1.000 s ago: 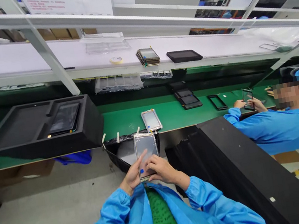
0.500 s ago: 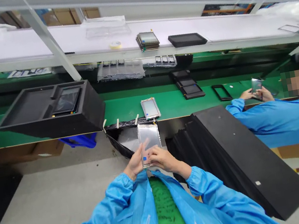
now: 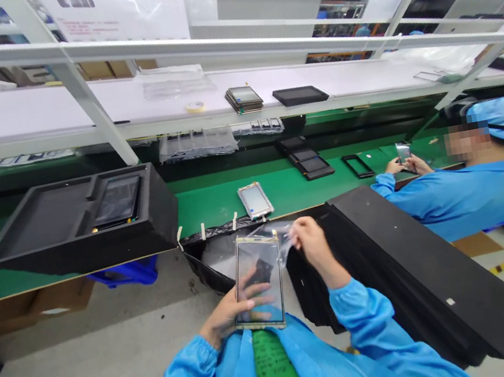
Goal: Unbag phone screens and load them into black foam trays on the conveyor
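Note:
Close to my chest, my left hand (image 3: 229, 313) holds a rectangular touch panel (image 3: 273, 269) with a dark border, tilted upright. Its fingers show in or through the glass. My right hand (image 3: 315, 245) is closed in a pinch on a clear protective film (image 3: 282, 234), which stretches away from the panel's upper right corner. Just past the panel, a black plastic bag (image 3: 199, 263) hangs open from the bench edge, taped on, with clear film inside. A similar panel (image 3: 255, 201) lies on the green bench (image 3: 201, 191) beyond it.
A black foam box (image 3: 152, 229) with panels stands at left. Black foam sheets (image 3: 422, 269) lean at right. Black trays (image 3: 308, 159) and a black frame (image 3: 358, 166) lie on the bench. Stacked panels (image 3: 243, 99) sit on the shelf. A co-worker (image 3: 430, 202) works at right.
My right hand has moved from the panel's lower part up and to the right, pulling clear film off its face. The blue tab no longer shows on the panel. The view has tilted up.

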{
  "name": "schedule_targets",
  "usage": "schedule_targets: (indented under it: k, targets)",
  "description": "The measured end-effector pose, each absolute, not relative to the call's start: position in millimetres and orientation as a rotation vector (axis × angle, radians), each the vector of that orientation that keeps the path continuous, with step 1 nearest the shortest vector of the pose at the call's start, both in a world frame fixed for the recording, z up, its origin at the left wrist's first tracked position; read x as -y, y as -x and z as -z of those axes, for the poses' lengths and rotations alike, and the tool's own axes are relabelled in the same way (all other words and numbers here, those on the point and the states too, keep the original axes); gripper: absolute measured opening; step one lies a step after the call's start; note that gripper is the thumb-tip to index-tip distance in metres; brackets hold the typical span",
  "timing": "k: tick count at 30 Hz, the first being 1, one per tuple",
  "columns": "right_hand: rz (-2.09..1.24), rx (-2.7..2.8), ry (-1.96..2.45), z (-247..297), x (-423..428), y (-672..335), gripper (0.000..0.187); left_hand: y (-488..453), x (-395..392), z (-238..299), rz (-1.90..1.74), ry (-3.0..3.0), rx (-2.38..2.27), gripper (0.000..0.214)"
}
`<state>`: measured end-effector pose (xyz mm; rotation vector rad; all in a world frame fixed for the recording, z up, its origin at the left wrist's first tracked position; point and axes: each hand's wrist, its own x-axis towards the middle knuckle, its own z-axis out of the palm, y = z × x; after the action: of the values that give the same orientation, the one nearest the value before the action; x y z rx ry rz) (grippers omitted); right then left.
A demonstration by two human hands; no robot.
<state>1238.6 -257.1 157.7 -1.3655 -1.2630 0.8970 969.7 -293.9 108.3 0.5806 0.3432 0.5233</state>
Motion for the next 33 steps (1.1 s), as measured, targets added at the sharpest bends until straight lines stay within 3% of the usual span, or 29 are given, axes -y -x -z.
schedule_targets:
  k: [3, 7, 9, 11, 15, 21, 28, 33]
  targets:
    - [-0.523, 0.81, 1.294, -186.6, 236.1, -1285.5, 0.031, -948.0, 296.9, -104.1, -0.551, -0.575, -0.333, 0.077]
    - [-0.049, 0.89, 1.489, -202.7, 241.6, -1301.5, 0.041, -928.5, 295.1, -100.2, -0.558, -0.572, -0.364, 0.051]
    - [-0.251, 1.08, 1.56, -198.6, 249.8, -1276.9, 0.047, -923.5, 292.8, -99.5, -0.552, -0.563, -0.384, 0.047]
    - [-0.705, 1.175, 1.463, -189.8, 254.5, -1241.4, 0.05, -920.7, 290.7, -99.5, -0.55, -0.552, -0.405, 0.047]
    - [-1.295, 1.033, 1.218, -173.9, 250.3, -1186.8, 0.043, -917.8, 288.3, -102.3, -0.525, -0.537, -0.431, 0.047]
    - [-1.553, 0.848, 1.103, -151.2, 247.2, -1163.7, 0.051, -909.2, 287.5, -113.4, -0.528, -0.549, -0.483, 0.049]
    - [-1.619, 1.333, 1.37, -94.8, 275.4, -1147.4, 0.04, -875.2, 287.3, -108.6, -0.692, -0.504, -0.69, 0.037]
    - [-1.794, 1.505, 1.347, -93.3, 297.1, -1143.2, 0.038, -853.1, 295.8, -90.5, -0.758, -0.319, -0.962, 0.063]
